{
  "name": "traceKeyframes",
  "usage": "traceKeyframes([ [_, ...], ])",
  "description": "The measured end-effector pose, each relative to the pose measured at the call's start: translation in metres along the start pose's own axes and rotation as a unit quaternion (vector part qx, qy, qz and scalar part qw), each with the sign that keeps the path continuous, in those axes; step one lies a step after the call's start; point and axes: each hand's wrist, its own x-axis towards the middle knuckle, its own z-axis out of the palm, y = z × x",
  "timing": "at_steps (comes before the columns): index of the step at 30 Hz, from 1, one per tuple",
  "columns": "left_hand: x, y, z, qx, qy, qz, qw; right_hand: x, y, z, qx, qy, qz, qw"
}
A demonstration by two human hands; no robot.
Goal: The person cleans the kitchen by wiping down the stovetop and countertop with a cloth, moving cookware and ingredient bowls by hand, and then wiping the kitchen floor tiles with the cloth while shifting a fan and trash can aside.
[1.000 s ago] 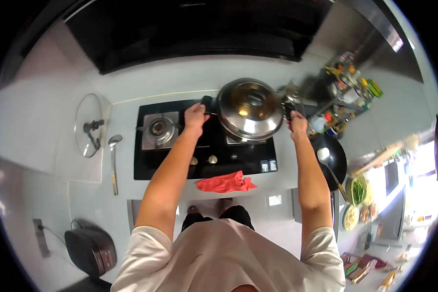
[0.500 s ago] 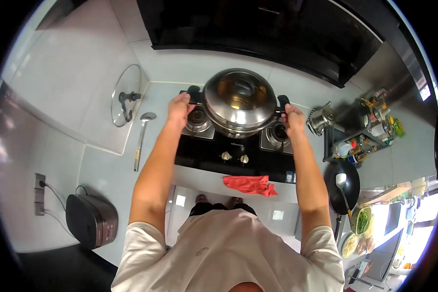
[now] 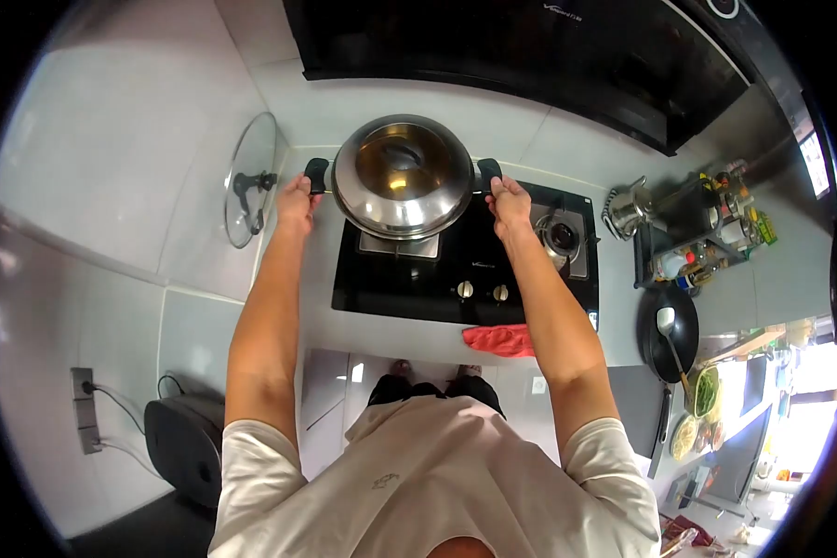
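A large steel pot with a domed steel-and-glass lid [image 3: 403,177] is over the left burner [image 3: 400,245] of the black gas stove [image 3: 418,284]. My left hand [image 3: 297,203] is closed on its left black handle, and my right hand [image 3: 509,202] is closed on its right one. The pot's base is hidden, so whether it rests on the burner cannot be seen. The right burner [image 3: 560,236] is bare. A red cloth [image 3: 498,340] lies at the stove's front edge, partly behind my right forearm.
A glass lid [image 3: 251,180] leans on the left wall. At the right are a metal kettle [image 3: 629,207], a rack of bottles [image 3: 688,259] and a black wok [image 3: 669,332] with a spatula. A dark appliance [image 3: 186,445] stands at the lower left. The range hood [image 3: 530,65] hangs above.
The pot has moved from the right side of the stove to over the left burner, with both my hands still on its handles. The view has shifted, and the right burner is now uncovered.
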Motion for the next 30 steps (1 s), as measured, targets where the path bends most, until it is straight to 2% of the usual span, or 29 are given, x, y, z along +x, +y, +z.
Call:
traceKeyframes([
  [2,0.007,-0.001,-0.005,0.027,-0.022,-0.023,0.999,-0.008,-0.001,0.006,-0.001,0.011,-0.002,1.0],
  [8,0.007,-0.007,0.002,-0.004,-0.015,0.016,1.0,-0.01,0.006,0.011,0.022,0.022,-0.022,0.999],
  [10,0.011,-0.011,-0.001,0.05,0.0,0.047,0.998,-0.012,0.008,0.008,0.028,-0.01,-0.04,0.999],
  [11,0.01,-0.014,0.003,0.076,0.006,0.062,0.995,-0.016,0.01,0.008,0.005,0.01,-0.057,0.998],
  [13,-0.009,-0.018,0.011,0.105,0.091,0.114,0.984,-0.034,0.015,0.0,-0.037,0.043,-0.081,0.995],
  [15,-0.033,-0.042,0.017,0.111,0.124,0.259,0.951,-0.055,0.031,-0.028,-0.131,0.031,-0.136,0.981],
  [16,-0.055,-0.058,0.016,0.113,0.14,0.327,0.928,-0.067,0.052,-0.05,-0.161,-0.006,-0.194,0.968],
  [17,-0.09,-0.073,0.019,0.174,0.12,0.365,0.907,-0.088,0.07,-0.071,-0.247,0.003,-0.277,0.929],
  [18,-0.132,-0.091,0.026,0.232,0.097,0.401,0.881,-0.11,0.091,-0.095,-0.258,-0.028,-0.333,0.907],
  [19,-0.169,-0.121,0.04,0.216,0.05,0.44,0.87,-0.131,0.114,-0.122,-0.29,-0.05,-0.346,0.891],
  [20,-0.217,-0.134,0.052,0.288,-0.031,0.461,0.839,-0.15,0.137,-0.153,-0.332,-0.076,-0.339,0.877],
  [21,-0.254,-0.153,0.06,0.341,-0.155,0.469,0.8,-0.163,0.165,-0.187,-0.41,-0.085,-0.328,0.847],
  [22,-0.275,-0.191,0.063,0.361,-0.293,0.438,0.769,-0.179,0.17,-0.214,-0.48,-0.088,-0.342,0.803],
  [23,-0.306,-0.217,0.073,0.379,-0.375,0.401,0.745,-0.187,0.176,-0.24,-0.504,-0.075,-0.377,0.774],
  [24,-0.328,-0.241,0.08,0.417,-0.408,0.398,0.708,-0.191,0.177,-0.257,-0.524,-0.054,-0.393,0.753],
  [25,-0.341,-0.266,0.089,0.424,-0.427,0.389,0.698,-0.195,0.177,-0.274,-0.544,-0.033,-0.407,0.733],
  [27,-0.363,-0.304,0.113,0.477,-0.377,0.397,0.688,-0.189,0.182,-0.299,-0.563,-0.06,-0.416,0.711],
  [30,-0.392,-0.331,0.127,0.569,-0.307,0.46,0.608,-0.196,0.194,-0.325,-0.58,-0.066,-0.393,0.71],
])
